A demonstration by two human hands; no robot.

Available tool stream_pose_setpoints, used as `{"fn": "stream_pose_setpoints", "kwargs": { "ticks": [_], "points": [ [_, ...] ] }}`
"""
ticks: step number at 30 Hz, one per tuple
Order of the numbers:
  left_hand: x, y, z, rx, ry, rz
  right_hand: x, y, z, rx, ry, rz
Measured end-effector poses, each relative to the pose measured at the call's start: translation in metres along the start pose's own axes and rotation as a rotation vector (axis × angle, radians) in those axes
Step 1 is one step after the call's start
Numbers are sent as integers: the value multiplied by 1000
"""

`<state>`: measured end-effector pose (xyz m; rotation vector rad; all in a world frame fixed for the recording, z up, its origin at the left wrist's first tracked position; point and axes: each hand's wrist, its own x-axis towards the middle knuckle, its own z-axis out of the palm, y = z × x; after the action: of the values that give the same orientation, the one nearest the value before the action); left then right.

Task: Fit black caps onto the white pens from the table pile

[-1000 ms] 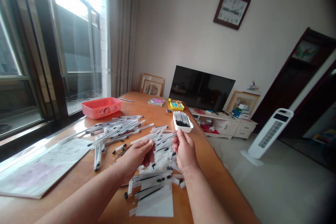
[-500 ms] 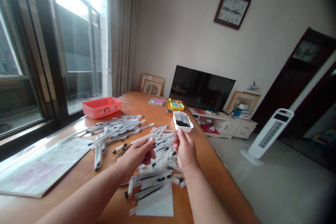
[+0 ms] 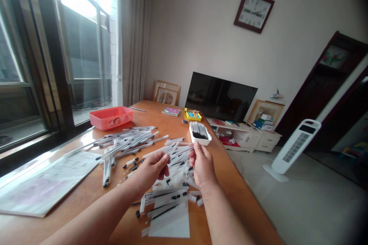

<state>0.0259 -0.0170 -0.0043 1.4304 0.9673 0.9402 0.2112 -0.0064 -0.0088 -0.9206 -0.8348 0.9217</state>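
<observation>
Above the wooden table (image 3: 230, 183), my left hand (image 3: 151, 170) and my right hand (image 3: 202, 164) both pinch the same clear plastic pen (image 3: 179, 153), one at each end. The pen lies level between the hands, over a heap of wrapped pens and clear sleeves (image 3: 172, 195). A second spread of loose pens (image 3: 126, 141) lies to the left. A small white tray (image 3: 200, 133) full of pens stands just beyond my right hand.
A pink basin (image 3: 110, 117) sits at the table's far left. A large printed sheet (image 3: 43, 183) lies near left. A yellow box (image 3: 192, 115) and a booklet (image 3: 171, 111) rest at the far end. The table's right edge drops to the floor, where a white fan (image 3: 293, 147) stands.
Both hands hold almost still on the pen; the view has shifted very slightly. Nothing was picked up or let go.
</observation>
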Motion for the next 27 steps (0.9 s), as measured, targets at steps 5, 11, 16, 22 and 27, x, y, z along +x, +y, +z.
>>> {"fn": "stream_pose_setpoints", "kwargs": {
  "ticks": [5, 11, 16, 22, 27],
  "points": [
    [0, 0, -1, 26, 14, -87, -1, -1, 0, 11, -7, 8],
    [0, 1, 0, -44, -10, 30, 0, -2, 0, 7, 17, 12],
    [2, -4, -1, 38, -22, -30, -1, -3, 1, 1, 18, 11],
    [-1, 2, 0, -47, 8, -33, 1, -2, -1, 4, 28, 0],
    [0, 0, -1, -35, -24, -2, 2, -2, -2, 1, 37, 3]
  ]
}}
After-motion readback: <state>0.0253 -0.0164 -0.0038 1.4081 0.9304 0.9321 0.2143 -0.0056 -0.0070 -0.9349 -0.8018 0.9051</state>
